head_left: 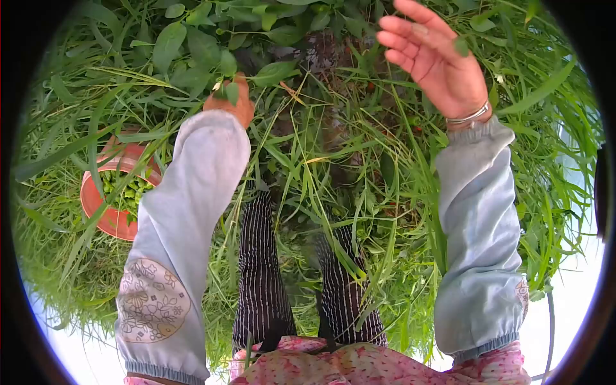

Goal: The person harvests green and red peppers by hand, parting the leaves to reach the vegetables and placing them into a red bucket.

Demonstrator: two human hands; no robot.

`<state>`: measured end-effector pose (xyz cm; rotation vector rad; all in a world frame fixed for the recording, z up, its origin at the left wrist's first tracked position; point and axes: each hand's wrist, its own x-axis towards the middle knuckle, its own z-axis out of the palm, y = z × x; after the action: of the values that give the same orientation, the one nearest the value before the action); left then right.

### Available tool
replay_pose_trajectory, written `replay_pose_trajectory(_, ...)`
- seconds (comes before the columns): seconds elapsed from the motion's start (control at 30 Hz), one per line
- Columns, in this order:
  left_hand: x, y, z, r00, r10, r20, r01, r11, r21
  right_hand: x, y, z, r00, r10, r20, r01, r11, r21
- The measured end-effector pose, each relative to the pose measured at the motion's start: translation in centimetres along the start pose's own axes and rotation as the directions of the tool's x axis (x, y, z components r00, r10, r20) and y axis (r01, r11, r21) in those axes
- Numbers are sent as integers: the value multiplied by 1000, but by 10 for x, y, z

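My left hand [242,106] reaches in among broad-leaved plants [170,48], its back toward me. Leaves cover its fingers, so I cannot see whether they grip anything. A small white flower [217,85] shows right by that hand. Raised over the greenery on the right, my right hand [439,64] is open, its palm showing and its fingers stretched out to the upper left. Nothing shows in its palm. Grey-blue sleeve covers sit on both forearms, and a metal bangle [471,115] circles the right wrist.
A reddish bucket [90,192] leans tilted in the grass left of my left forearm, with several small green pods or fruits [133,190] inside. Long grass blades [314,144] stand thick between my striped trouser legs [260,269]. Dark, wet-looking ground [321,54] shows between the plants.
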<state>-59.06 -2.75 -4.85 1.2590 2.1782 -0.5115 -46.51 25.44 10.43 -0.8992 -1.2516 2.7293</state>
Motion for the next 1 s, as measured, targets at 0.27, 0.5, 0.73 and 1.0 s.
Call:
replay_pose_trajectory(0.27,-34,41,2,968,-217,129,251,874,-416,13,84,14,967,230,-112,-254,921,-295)
replay_pose_trajectory(0.5,-8,31,-6,968,-8,-253,-82,936,-343,13,155,3,905,338,-259,-426,734,-528)
replay_pose_trajectory(0.73,-60,108,56,883,130,452,175,801,-572,6,192,-1,919,294,-262,-393,692,-605)
replay_pose_trajectory(1.0,-74,263,23,733,549,402,104,494,-863,-2,230,-17,859,499,-118,-352,407,-843)
